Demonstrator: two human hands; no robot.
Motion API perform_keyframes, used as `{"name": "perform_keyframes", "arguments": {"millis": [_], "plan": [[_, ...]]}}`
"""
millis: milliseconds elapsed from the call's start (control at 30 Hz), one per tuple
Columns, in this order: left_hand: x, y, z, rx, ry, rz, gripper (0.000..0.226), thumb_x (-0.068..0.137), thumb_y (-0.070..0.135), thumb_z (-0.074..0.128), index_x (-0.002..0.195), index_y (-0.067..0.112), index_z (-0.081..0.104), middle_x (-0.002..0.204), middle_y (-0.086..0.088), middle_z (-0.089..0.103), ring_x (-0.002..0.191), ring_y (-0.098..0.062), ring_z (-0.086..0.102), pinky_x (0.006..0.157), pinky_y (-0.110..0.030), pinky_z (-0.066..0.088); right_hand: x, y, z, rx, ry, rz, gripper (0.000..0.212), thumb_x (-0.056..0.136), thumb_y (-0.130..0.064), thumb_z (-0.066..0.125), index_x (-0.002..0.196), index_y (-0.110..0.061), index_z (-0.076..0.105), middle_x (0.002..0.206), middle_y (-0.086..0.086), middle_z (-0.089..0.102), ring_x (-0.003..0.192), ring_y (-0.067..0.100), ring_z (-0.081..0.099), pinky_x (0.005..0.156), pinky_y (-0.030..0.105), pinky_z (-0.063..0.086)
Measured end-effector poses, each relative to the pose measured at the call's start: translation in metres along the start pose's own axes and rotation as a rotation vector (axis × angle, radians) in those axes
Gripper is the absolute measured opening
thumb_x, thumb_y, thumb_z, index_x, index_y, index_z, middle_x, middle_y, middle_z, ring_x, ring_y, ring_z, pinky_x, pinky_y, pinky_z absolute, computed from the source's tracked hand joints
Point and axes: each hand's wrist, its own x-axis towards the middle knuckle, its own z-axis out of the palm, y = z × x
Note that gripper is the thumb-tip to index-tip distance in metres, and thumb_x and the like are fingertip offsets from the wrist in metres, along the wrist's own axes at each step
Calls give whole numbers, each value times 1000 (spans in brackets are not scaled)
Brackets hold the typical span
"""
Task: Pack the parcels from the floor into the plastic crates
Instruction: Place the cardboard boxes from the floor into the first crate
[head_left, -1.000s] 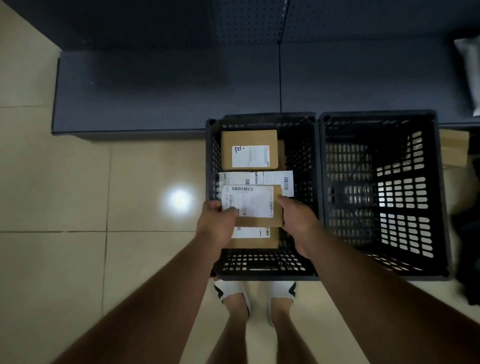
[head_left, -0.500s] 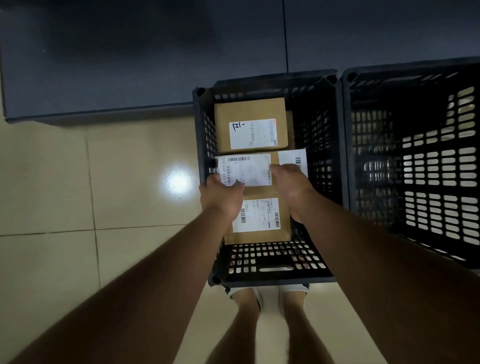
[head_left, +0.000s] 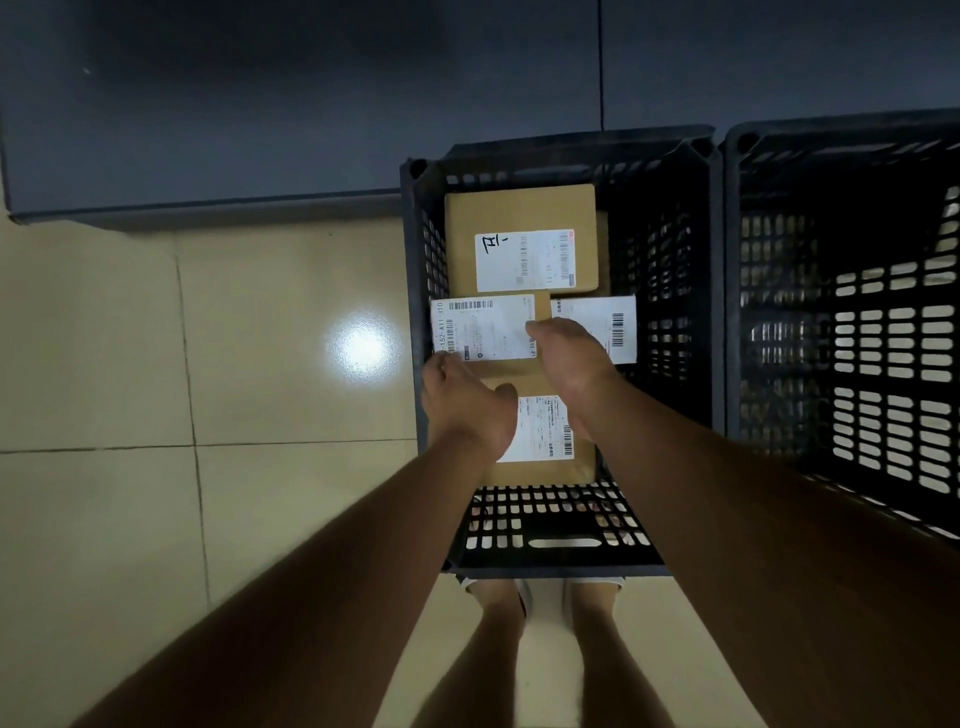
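A black plastic crate stands on the floor in front of me with several labelled parcels inside. A brown box lies at its far end and another brown box at its near end. Between them sits a brown parcel with a white barcode label, partly over a white-labelled parcel. My left hand grips the middle parcel's near left corner. My right hand is closed on its right edge. A second black crate stands directly to the right, with no parcel visible inside.
A dark grey low platform runs behind both crates. Beige tiled floor lies to the left, with a bright light reflection. My feet stand just behind the left crate's near wall.
Both hands have carried the labelled parcel away from me and lowered it into the crate's middle, between the two brown boxes. The camera has moved closer and leftward.
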Motion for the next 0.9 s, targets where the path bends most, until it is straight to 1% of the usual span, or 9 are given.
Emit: {"name": "perform_keyframes", "arguments": {"millis": [133, 267, 367, 400, 467, 567, 667, 800, 900], "plan": [[2, -3, -3, 24, -34, 5, 68, 93, 25, 57, 155, 9, 34, 162, -1, 21, 145, -24, 31, 117, -40, 36, 1, -1, 0, 1, -6, 1, 52, 97, -49, 48, 146, -30, 48, 142, -2, 53, 122, 25, 52, 100, 42, 42], [3, 9, -11, -22, -59, -42, 70, 86, 29, 56, 152, 15, 39, 156, 2, 28, 136, -24, 42, 80, -23, 50, 0, -3, -4, -62, -16, -12, 56, 96, -52, 47, 144, -23, 48, 129, 1, 57, 109, 24, 54, 95, 40, 45], [-6, 23, -18, -73, -97, -111, 76, 83, 33, 55, 155, 18, 35, 154, 1, 29, 134, -26, 44, 89, -35, 55, -11, -3, -12, -123, -17, -21, 68, 98, -51, 46, 158, -25, 29, 152, 4, 45, 125, 29, 51, 93, 37, 42], [-12, 28, -20, -61, -118, -129, 74, 87, 32, 56, 156, 18, 33, 153, 0, 30, 132, -26, 45, 82, -34, 56, -18, -4, -16, -130, -15, -25, 69, 99, -49, 46, 160, -24, 26, 155, 5, 42, 127, 29, 51, 92, 36, 41], [-26, 40, -25, -27, -151, -128, 70, 91, 33, 58, 155, 17, 35, 151, -3, 32, 128, -27, 48, 74, -32, 55, -35, -5, -29, -138, -12, -47, 69, 99, -47, 47, 160, -24, 24, 153, 6, 44, 117, 27, 55, 95, 36, 46], [-53, 61, -37, 21, -164, -88, 72, 92, 38, 58, 157, 20, 32, 152, -5, 33, 131, -27, 47, 100, -42, 51, -70, -8, -57, -144, 15, -88, 67, 99, -46, 47, 159, -26, 25, 149, 5, 48, 96, 19, 55, 84, 34, 48], [-82, 85, -54, 13, -187, -36, 70, 93, 40, 57, 157, 23, 33, 152, -3, 38, 130, -26, 49, 90, -34, 51, -104, -11, -89, -152, 68, -138, 63, 101, -44, 47, 159, -27, 26, 147, 4, 50, 78, 11, 50, 65, 28, 41], [-126, 112, -74, 9, -210, 63, 66, 94, 41, 57, 155, 26, 36, 151, -1, 43, 122, -24, 56, 93, -37, 55, -151, -16, -128, -131, 147, -192, 60, 102, -44, 50, 156, -26, 31, 148, 4, 51, 98, 16, 51, 65, 27, 38], [-157, 130, -85, 11, -220, 135, 63, 97, 40, 57, 155, 27, 37, 153, 1, 42, 104, -15, 56, 69, -25, 52, -189, -15, -149, -117, 196, -215, 64, 100, -47, 52, 157, -28, 30, 157, 3, 42, 113, 21, 54, 71, 25, 39]]}}
